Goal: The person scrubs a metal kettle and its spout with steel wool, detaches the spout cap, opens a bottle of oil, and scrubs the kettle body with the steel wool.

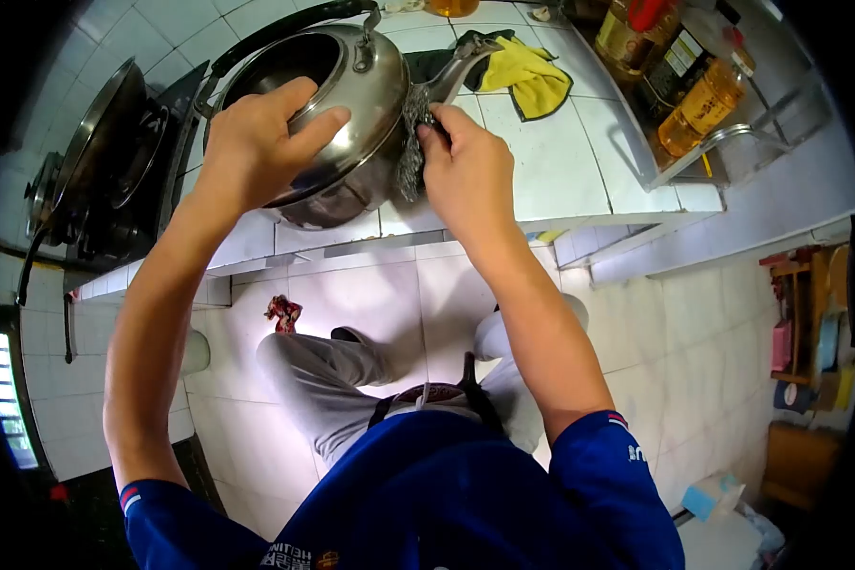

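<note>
Plainly, from the head view, we see the steel kettle (366, 119) standing at the near edge of the counter (551, 166), toward its left side. Its top is uncovered and the round mouth opens onto a dark interior; we cannot tell whether anything is in it. The black handle (285, 33) is swung over toward the far left, and the spout (456, 71) points toward the far edge and the right.

Our hands are apart, one on each side of the kettle. Our left hand (252, 142) rests on the shoulder beside the mouth, thumb and forefinger spread; its other fingers are hidden. Our right hand (470, 171) pinches a grey mesh scrubber (411, 142) against the side below the spout.

Just past the spout, a yellow cloth (532, 81) lies rumpled on the tiles. At the far edge we see the base of a container (453, 8) of amber liquid. Beyond the counter's right edge stand an amber-filled bottle (703, 109), a dark bottle (679, 65) with a pale label and a red-topped bottle (630, 43) of yellowish liquid. Left of the kettle, a wok (100, 142) sits tilted by the stove; we cannot make out its contents.
</note>
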A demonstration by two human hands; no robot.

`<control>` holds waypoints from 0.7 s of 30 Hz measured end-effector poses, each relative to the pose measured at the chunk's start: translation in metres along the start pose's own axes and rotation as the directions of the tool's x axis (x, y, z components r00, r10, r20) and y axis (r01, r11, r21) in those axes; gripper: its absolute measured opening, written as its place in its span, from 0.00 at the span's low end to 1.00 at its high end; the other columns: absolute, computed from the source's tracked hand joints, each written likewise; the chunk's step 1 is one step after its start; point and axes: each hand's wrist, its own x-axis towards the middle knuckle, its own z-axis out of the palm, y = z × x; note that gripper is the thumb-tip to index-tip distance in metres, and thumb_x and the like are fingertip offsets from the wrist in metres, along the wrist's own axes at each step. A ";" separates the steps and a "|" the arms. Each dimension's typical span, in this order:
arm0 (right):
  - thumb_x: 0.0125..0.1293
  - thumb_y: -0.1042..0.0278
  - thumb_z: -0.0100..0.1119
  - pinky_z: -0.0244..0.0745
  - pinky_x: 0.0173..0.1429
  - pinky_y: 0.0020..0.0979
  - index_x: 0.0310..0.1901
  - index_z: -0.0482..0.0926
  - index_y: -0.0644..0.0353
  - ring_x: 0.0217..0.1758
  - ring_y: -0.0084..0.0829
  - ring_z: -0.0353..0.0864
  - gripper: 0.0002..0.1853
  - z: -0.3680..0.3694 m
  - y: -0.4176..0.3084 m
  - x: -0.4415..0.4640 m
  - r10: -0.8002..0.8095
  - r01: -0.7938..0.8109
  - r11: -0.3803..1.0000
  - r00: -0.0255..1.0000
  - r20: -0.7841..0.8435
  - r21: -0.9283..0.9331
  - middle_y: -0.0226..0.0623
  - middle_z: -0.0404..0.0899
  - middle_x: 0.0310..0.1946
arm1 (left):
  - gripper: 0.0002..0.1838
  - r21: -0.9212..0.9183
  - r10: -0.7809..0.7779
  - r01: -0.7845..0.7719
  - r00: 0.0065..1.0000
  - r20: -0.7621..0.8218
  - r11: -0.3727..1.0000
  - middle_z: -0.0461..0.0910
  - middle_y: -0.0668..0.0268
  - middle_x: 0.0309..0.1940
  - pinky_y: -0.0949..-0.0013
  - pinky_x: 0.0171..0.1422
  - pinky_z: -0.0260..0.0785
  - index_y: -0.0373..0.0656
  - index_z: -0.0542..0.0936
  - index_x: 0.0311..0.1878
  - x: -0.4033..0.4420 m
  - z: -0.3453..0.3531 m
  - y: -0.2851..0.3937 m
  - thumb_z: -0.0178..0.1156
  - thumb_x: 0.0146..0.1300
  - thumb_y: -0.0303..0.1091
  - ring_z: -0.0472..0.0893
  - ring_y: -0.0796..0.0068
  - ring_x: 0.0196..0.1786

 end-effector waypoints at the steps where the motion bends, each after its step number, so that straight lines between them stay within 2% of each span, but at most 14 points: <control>1: 0.67 0.69 0.62 0.78 0.42 0.38 0.49 0.83 0.62 0.35 0.47 0.86 0.11 0.000 0.008 -0.008 0.004 -0.004 1.000 1.000 -0.004 0.003 0.51 0.85 0.33 | 0.20 0.003 0.004 -0.004 1.000 0.004 1.000 0.73 0.53 0.21 0.58 0.34 0.66 0.40 0.76 0.34 0.000 -0.002 -0.001 0.61 0.67 0.51 0.72 0.53 0.25; 3: 0.67 0.70 0.61 0.78 0.41 0.41 0.50 0.80 0.61 0.33 0.51 0.85 0.12 0.000 0.023 -0.019 0.017 -0.004 0.986 0.997 -0.077 0.166 0.49 0.85 0.30 | 0.19 0.058 0.027 -0.030 0.999 0.042 0.998 0.75 0.54 0.23 0.60 0.35 0.68 0.40 0.78 0.37 -0.001 -0.006 -0.004 0.61 0.68 0.49 0.73 0.55 0.26; 4: 0.67 0.70 0.61 0.78 0.41 0.41 0.50 0.80 0.61 0.33 0.51 0.85 0.12 -0.001 0.025 -0.019 0.017 -0.005 0.986 0.997 -0.072 0.169 0.49 0.85 0.30 | 0.19 0.061 0.022 -0.024 0.999 0.043 0.998 0.75 0.54 0.23 0.60 0.35 0.68 0.40 0.78 0.37 -0.001 -0.005 -0.005 0.61 0.68 0.49 0.73 0.55 0.26; 6: 0.68 0.70 0.62 0.79 0.41 0.37 0.52 0.79 0.61 0.34 0.49 0.85 0.13 -0.004 0.026 -0.022 0.123 -0.057 0.914 0.983 -0.139 0.401 0.47 0.85 0.33 | 0.21 0.000 0.041 -0.041 0.999 -0.021 0.999 0.77 0.55 0.20 0.54 0.34 0.67 0.42 0.78 0.35 -0.002 -0.002 -0.006 0.61 0.66 0.53 0.77 0.50 0.28; 7: 0.67 0.70 0.63 0.78 0.41 0.36 0.53 0.79 0.61 0.35 0.48 0.84 0.14 0.001 0.023 -0.022 0.040 0.051 0.917 0.976 -0.216 0.396 0.46 0.85 0.36 | 0.20 0.002 0.028 -0.028 0.999 -0.016 1.000 0.77 0.55 0.22 0.55 0.35 0.67 0.42 0.78 0.36 -0.002 -0.002 -0.007 0.62 0.66 0.52 0.77 0.50 0.28; 8: 0.67 0.70 0.63 0.78 0.41 0.36 0.53 0.79 0.61 0.35 0.48 0.84 0.14 0.008 0.018 -0.017 0.043 0.048 0.916 0.976 -0.215 0.399 0.46 0.85 0.36 | 0.20 0.005 0.027 -0.027 1.000 -0.013 1.000 0.77 0.55 0.22 0.55 0.35 0.67 0.42 0.78 0.36 -0.002 -0.002 -0.007 0.62 0.66 0.52 0.77 0.50 0.28; 10: 0.66 0.72 0.61 0.78 0.42 0.40 0.52 0.80 0.59 0.37 0.49 0.84 0.14 0.025 0.014 -0.005 -0.223 0.283 0.948 0.917 -0.329 0.144 0.46 0.84 0.37 | 0.14 0.049 0.036 -0.037 0.999 0.028 0.998 0.78 0.58 0.27 0.66 0.40 0.70 0.41 0.80 0.43 -0.003 -0.001 -0.009 0.61 0.70 0.44 0.75 0.68 0.30; 11: 0.63 0.74 0.61 0.77 0.43 0.43 0.52 0.81 0.57 0.38 0.50 0.83 0.15 0.034 0.021 -0.001 -0.202 0.263 0.955 0.915 -0.349 0.136 0.46 0.83 0.37 | 0.14 0.037 0.019 -0.022 0.998 0.067 0.999 0.78 0.60 0.28 0.67 0.41 0.70 0.41 0.79 0.44 -0.003 -0.004 -0.009 0.61 0.70 0.44 0.74 0.71 0.31; 12: 0.63 0.74 0.61 0.77 0.43 0.43 0.52 0.81 0.57 0.38 0.50 0.83 0.15 0.037 0.025 -0.009 -0.188 0.249 0.958 0.920 -0.345 0.142 0.46 0.83 0.37 | 0.14 0.039 0.015 -0.018 0.997 0.082 0.999 0.78 0.60 0.28 0.67 0.41 0.70 0.41 0.79 0.44 -0.004 -0.002 -0.012 0.61 0.70 0.44 0.74 0.71 0.31; 14: 0.61 0.76 0.62 0.77 0.44 0.44 0.51 0.81 0.56 0.38 0.51 0.83 0.16 0.036 0.030 -0.019 -0.077 0.098 0.989 0.980 -0.181 0.111 0.46 0.82 0.36 | 0.15 0.008 0.027 -0.027 0.996 0.086 1.000 0.77 0.61 0.28 0.68 0.42 0.70 0.40 0.79 0.44 -0.001 -0.004 -0.015 0.61 0.71 0.44 0.73 0.72 0.32; 15: 0.59 0.76 0.63 0.77 0.43 0.44 0.51 0.82 0.56 0.37 0.50 0.83 0.16 0.032 0.033 -0.024 -0.018 0.024 0.997 0.996 -0.088 0.070 0.46 0.82 0.35 | 0.20 -0.025 0.063 -0.063 0.998 -0.012 0.998 0.76 0.58 0.22 0.60 0.37 0.68 0.42 0.78 0.37 0.000 0.000 -0.016 0.62 0.67 0.52 0.75 0.56 0.28; 19: 0.59 0.76 0.64 0.77 0.44 0.41 0.50 0.84 0.56 0.37 0.48 0.83 0.15 0.019 0.034 -0.022 -0.111 0.143 0.975 0.976 -0.187 0.168 0.46 0.82 0.34 | 0.20 -0.001 0.066 -0.066 0.998 -0.020 0.998 0.76 0.59 0.23 0.60 0.37 0.68 0.42 0.78 0.38 0.000 -0.001 -0.017 0.60 0.67 0.53 0.74 0.57 0.28; 20: 0.59 0.76 0.64 0.77 0.44 0.41 0.50 0.84 0.56 0.37 0.48 0.83 0.15 0.020 0.029 -0.019 -0.097 0.127 0.977 0.980 -0.173 0.171 0.46 0.82 0.34 | 0.20 0.002 0.084 -0.084 0.996 -0.011 0.996 0.77 0.59 0.24 0.61 0.38 0.68 0.42 0.78 0.38 0.000 0.000 -0.019 0.60 0.68 0.53 0.74 0.58 0.28; 21: 0.60 0.76 0.64 0.77 0.44 0.41 0.50 0.84 0.56 0.37 0.48 0.83 0.15 0.022 0.022 -0.011 -0.135 0.180 0.960 0.969 -0.207 0.214 0.46 0.82 0.34 | 0.20 -0.029 0.058 -0.058 0.998 0.000 0.998 0.76 0.61 0.24 0.62 0.38 0.67 0.42 0.78 0.37 -0.001 -0.001 -0.016 0.60 0.68 0.53 0.73 0.61 0.27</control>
